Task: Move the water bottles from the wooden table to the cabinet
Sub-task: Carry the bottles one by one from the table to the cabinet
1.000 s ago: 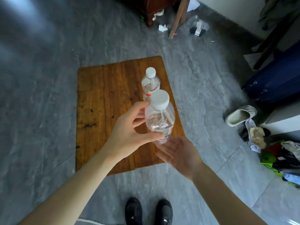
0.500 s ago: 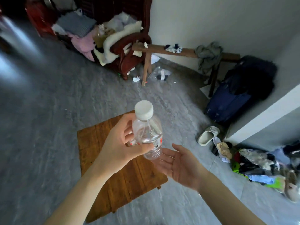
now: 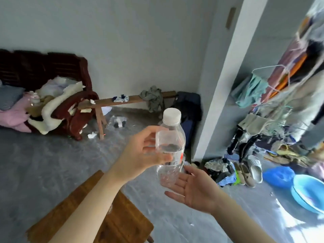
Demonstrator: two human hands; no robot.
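My left hand (image 3: 140, 155) grips the water bottle (image 3: 171, 148) upright, beyond the wooden table's (image 3: 122, 223) far corner; my right hand (image 3: 194, 188) lies open-fingered, palm up, touching its base.

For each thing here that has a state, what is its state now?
Bottle: capped, upright, part full, held off the table.
Left hand: grips the bottle's side.
Right hand: open, palm up, by the bottle's base.
Table: nothing visible on it.

two bare forearms, no sleeves, left hand (image 3: 140, 153), right hand (image 3: 196, 188), no rings
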